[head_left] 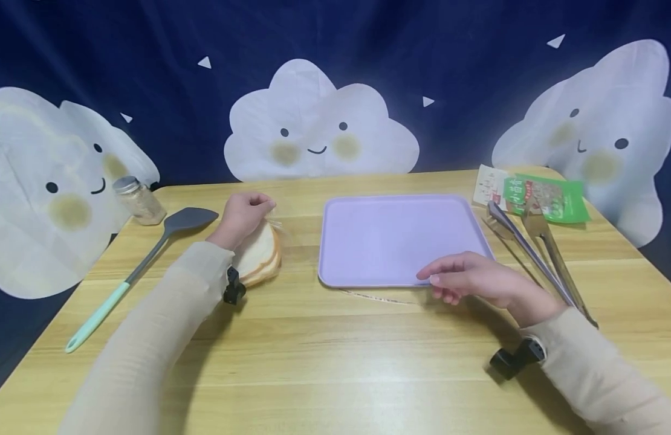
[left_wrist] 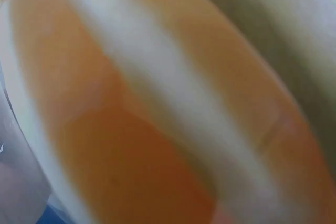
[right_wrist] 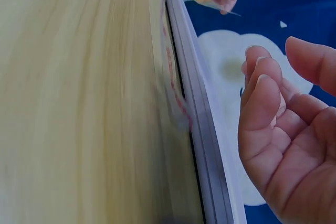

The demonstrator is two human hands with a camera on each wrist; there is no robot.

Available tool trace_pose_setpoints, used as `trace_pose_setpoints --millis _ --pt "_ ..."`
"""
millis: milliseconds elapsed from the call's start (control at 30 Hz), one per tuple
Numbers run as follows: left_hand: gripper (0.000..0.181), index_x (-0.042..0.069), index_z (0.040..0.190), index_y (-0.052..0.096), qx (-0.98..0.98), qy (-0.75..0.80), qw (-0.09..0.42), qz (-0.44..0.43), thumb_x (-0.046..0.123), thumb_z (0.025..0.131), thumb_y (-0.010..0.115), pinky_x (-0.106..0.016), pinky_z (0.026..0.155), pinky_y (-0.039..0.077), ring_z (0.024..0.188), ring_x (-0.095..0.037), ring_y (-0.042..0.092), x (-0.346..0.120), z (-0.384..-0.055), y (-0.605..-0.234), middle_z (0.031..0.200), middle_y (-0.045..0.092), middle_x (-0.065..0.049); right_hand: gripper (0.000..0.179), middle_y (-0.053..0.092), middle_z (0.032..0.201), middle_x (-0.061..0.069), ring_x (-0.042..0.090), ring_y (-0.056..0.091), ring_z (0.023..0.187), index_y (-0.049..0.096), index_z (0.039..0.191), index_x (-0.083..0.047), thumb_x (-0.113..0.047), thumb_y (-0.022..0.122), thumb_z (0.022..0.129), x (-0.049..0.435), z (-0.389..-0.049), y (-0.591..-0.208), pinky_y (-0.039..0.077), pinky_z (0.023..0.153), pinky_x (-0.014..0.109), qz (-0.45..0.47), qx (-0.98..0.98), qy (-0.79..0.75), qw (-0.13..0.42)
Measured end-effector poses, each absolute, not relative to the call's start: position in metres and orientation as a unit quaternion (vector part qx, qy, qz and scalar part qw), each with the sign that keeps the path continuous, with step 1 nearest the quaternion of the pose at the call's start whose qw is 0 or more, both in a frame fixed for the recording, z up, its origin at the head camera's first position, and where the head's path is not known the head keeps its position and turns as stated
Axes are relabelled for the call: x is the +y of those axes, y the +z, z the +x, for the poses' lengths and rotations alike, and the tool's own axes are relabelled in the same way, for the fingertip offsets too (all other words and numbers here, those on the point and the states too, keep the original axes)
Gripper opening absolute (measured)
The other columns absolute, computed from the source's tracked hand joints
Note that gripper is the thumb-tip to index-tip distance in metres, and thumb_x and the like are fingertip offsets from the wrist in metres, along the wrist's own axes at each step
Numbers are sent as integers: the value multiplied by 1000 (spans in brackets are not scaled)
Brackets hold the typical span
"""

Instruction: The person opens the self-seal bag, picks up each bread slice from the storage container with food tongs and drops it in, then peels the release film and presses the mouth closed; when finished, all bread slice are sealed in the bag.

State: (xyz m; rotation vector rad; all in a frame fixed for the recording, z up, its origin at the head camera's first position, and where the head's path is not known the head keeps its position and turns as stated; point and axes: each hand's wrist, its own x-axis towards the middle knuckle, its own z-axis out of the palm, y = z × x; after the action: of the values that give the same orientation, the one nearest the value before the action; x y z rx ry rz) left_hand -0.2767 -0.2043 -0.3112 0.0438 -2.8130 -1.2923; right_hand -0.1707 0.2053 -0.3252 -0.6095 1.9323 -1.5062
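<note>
In the head view my left hand (head_left: 244,216) pinches the top of a clear plastic bag (head_left: 275,225) that holds slices of white bread (head_left: 258,254), left of a lilac tray (head_left: 401,241). Close up in the left wrist view, the bread's brown crusts (left_wrist: 121,166) fill most of the picture, blurred. My right hand (head_left: 471,281) hovers by the tray's front right corner with fingers loosely bent and nothing between them. Along the tray's front edge lies a thin clear strip with red marks (right_wrist: 172,72).
A spatula (head_left: 188,219) with a mint handle and a jar (head_left: 139,200) of pale powder stand or lie at the left. At the right are metal tongs (head_left: 531,248) and a green seasoning packet (head_left: 553,196) beside a white one (head_left: 489,184).
</note>
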Motion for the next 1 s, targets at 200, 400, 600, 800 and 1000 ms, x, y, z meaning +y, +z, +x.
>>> trace_pose_setpoints --millis 200,400,600,800,1000 --pt "29 3 99 65 -898 -434 57 34 30 91 56 -28 80 41 88 -16 51 -204 -273 -300 97 62 -6 39 62 79 3 8 56 65 45 117 20 -9 52 92 191 -171 -324 50 60 22 -231 726 -571 305" --pt "28 -2 95 67 -873 -466 142 15 24 89 59 -18 66 40 73 -7 48 -205 -269 -287 71 57 7 40 62 78 3 8 55 63 47 116 20 -10 54 91 180 -170 -322 50 59 22 -229 728 -569 307" --pt "25 -3 92 67 -841 -500 207 20 21 87 60 -15 62 41 67 -4 48 -204 -263 -271 65 53 14 40 61 76 1 7 54 61 45 116 21 -9 53 91 176 -170 -322 49 58 21 -235 719 -577 308" --pt "19 0 87 67 -812 -522 263 15 19 86 63 -17 62 39 66 -6 47 -198 -258 -260 62 53 14 41 62 76 0 6 54 61 45 116 22 -10 53 92 174 -170 -324 48 58 20 -243 713 -581 308" --pt "18 2 85 68 -790 -545 281 -8 20 86 64 -18 61 38 68 -8 46 -191 -252 -249 63 54 12 40 60 76 1 7 54 63 45 118 20 -10 53 91 163 -172 -326 49 60 20 -226 717 -584 306"
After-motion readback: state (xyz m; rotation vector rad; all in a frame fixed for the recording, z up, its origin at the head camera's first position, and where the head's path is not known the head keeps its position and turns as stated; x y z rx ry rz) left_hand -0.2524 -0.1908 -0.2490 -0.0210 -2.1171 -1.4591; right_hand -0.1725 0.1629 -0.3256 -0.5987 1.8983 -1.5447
